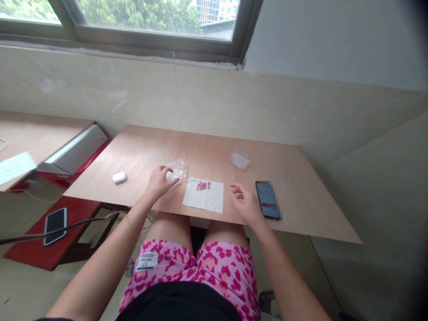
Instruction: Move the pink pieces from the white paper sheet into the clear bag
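Note:
On the wooden board lies a white cloth or paper square (203,203), with a cluster of small pink bead-like pieces (202,186) near its far edge. My left hand (159,183) is open, thumb and fingers apart, just left of the square. Partly behind its fingers is a crumpled clear plastic bag (180,169); whether the fingertips touch it I cannot tell. To the right of the square, my right hand (245,204) is low over the board, its fingers loosely bent and apart, nothing visible in them.
A black phone (268,200) lies beside my right hand. Farther back is another small clear bag (239,158). A white earbud-type case (119,177) sits at the left. Below the board, a red stool (30,252) carries a second phone (55,226); a dark cable (83,220) crosses there.

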Demonstrator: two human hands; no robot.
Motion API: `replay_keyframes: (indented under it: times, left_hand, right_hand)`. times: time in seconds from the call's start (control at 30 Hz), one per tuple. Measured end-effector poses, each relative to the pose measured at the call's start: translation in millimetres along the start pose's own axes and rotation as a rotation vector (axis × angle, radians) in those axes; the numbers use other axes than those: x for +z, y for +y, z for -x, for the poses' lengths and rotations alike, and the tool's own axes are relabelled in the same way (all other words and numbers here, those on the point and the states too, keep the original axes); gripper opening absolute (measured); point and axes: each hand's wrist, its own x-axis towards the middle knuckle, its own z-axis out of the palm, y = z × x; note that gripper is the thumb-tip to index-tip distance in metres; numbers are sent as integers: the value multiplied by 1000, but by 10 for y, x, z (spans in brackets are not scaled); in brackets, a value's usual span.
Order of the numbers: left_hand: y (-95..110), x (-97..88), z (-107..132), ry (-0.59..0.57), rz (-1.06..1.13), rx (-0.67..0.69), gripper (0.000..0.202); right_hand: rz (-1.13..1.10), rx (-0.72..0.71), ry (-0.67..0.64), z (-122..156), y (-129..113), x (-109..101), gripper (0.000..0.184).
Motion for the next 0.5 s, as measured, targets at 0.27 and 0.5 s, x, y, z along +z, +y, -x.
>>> replay_keyframes:
  times: [0.27, 0.5]
  left_hand:
    - [18, 83, 11, -48, -116, 65, 9]
    - [87, -107, 50, 90, -56, 18, 12]
  right_hand:
    - [-41, -153, -169, 373, -309, 304, 18]
    - [-5, -229, -268, 444, -375, 412, 19]
